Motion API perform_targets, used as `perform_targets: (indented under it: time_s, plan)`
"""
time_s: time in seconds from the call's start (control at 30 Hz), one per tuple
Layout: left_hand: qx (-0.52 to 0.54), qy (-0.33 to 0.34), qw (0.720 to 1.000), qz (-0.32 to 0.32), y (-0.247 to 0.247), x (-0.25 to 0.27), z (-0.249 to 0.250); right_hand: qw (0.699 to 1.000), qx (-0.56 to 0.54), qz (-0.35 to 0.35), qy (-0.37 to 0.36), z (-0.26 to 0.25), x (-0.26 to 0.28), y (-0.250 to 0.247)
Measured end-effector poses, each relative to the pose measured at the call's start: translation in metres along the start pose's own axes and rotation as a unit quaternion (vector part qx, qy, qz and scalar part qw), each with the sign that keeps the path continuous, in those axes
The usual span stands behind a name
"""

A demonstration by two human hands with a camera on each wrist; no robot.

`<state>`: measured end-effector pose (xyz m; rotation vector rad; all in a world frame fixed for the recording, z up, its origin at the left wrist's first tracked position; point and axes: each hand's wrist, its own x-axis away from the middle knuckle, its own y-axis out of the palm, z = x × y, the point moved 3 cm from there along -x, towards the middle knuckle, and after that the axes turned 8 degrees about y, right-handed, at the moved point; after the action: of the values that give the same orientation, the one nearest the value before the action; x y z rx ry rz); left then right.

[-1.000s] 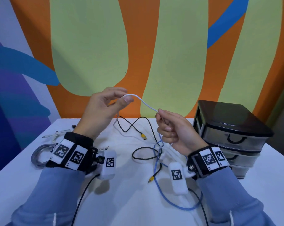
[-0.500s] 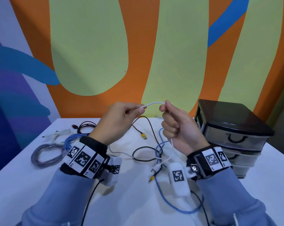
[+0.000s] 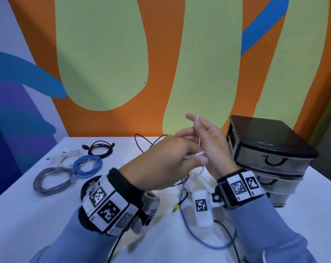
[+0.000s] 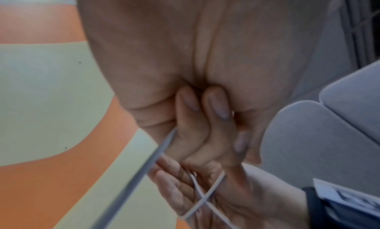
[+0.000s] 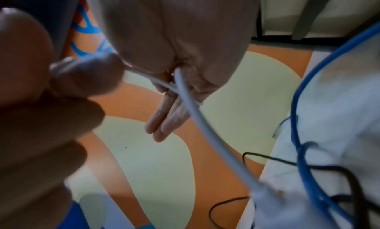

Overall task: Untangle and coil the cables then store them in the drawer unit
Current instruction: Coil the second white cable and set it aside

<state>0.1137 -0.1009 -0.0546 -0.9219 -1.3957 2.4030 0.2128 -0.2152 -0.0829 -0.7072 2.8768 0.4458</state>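
Note:
My right hand (image 3: 194, 119) stands upright above the table's middle and pinches the end of a thin white cable (image 3: 199, 143) between thumb and forefinger, its other fingers straight. The cable crosses itself over that palm (image 4: 202, 198). My left hand (image 3: 197, 158) has reached across and pinches the same cable (image 4: 162, 149) close against the right palm. Below the hands the white cable drops into a tangle with a blue cable (image 3: 198, 242) and a black cable (image 3: 141, 144). The black-topped drawer unit (image 3: 271, 149) stands at the right with its drawers closed.
Coiled cables lie at the table's left: grey (image 3: 52, 181), blue (image 3: 87, 164), white (image 3: 69, 155) and black (image 3: 101, 149). A yellow-tipped plug (image 3: 177, 206) lies under the hands. The painted wall is just behind the table (image 3: 37, 215).
My left hand has moved right, across to the right palm, drawing the white cable with it. My right hand has turned upright and straightened its fingers.

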Motion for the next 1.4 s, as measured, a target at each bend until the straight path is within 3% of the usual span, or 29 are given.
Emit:
perform_targets:
  time_s: [0.07, 0.13, 0.23, 0.37, 0.43, 0.53, 0.6, 0.7, 0.77, 0.87, 0.93, 1.03, 1.1, 1.27, 1.33, 1.4]
  plan:
    - [0.091, 0.0, 0.994, 0.065, -0.012, 0.001, -0.005, 0.999, 0.051, -0.015, -0.006, 0.002, 0.001, 0.003]
    - [0.221, 0.001, 0.964, 0.147, -0.026, 0.004, -0.013, 0.997, 0.075, -0.019, -0.02, 0.001, 0.001, 0.003]
    - [0.384, -0.007, 0.883, 0.271, -0.043, 0.009, -0.028, 0.996, 0.091, -0.017, -0.016, -0.001, 0.002, 0.002]
    - [0.509, -0.03, 0.761, 0.401, -0.062, 0.018, -0.053, 0.994, 0.02, -0.101, 0.041, -0.004, 0.006, 0.004]
    - [0.497, -0.065, 0.739, 0.449, -0.067, 0.025, -0.067, 0.986, -0.009, -0.147, 0.079, -0.007, 0.011, 0.006]
    - [0.403, -0.155, 0.778, 0.456, -0.06, 0.027, -0.079, 0.974, -0.057, -0.198, 0.099, -0.014, 0.021, 0.01]
    - [0.301, -0.207, 0.836, 0.409, -0.051, 0.024, -0.078, 0.966, -0.12, -0.208, 0.094, -0.019, 0.024, 0.011]
    - [0.124, -0.224, 0.935, 0.245, -0.034, 0.017, -0.07, 0.958, -0.201, -0.194, 0.066, -0.028, 0.023, 0.004]
    - [0.045, -0.22, 0.966, 0.131, -0.019, 0.011, -0.06, 0.959, -0.22, -0.175, 0.046, -0.029, 0.018, 0.001]
    - [0.025, -0.18, 0.983, 0.02, -0.002, 0.004, -0.039, 0.974, -0.199, -0.109, 0.015, -0.022, 0.008, -0.002]
    - [0.025, -0.128, 0.991, -0.009, 0.003, 0.001, -0.023, 0.984, -0.169, -0.051, 0.003, -0.016, 0.002, -0.004]
    - [-0.019, -0.09, 0.996, 0.011, -0.005, 0.002, -0.012, 0.997, -0.072, 0.008, -0.021, -0.009, -0.001, -0.007]
    - [-0.027, -0.084, 0.996, 0.031, -0.016, 0.005, -0.011, 1.0, -0.019, -0.005, -0.022, -0.005, -0.001, -0.004]
    - [-0.006, -0.056, 0.998, 0.014, -0.021, 0.01, -0.013, 0.998, -0.058, -0.036, -0.012, -0.001, 0.0, 0.0]
    - [0.016, -0.039, 0.999, 0.005, -0.017, 0.008, -0.012, 0.999, 0.007, -0.027, -0.019, 0.002, -0.001, 0.002]
    - [0.043, -0.035, 0.998, 0.037, -0.021, 0.007, -0.016, 0.995, 0.097, -0.026, -0.018, 0.005, 0.0, 0.006]
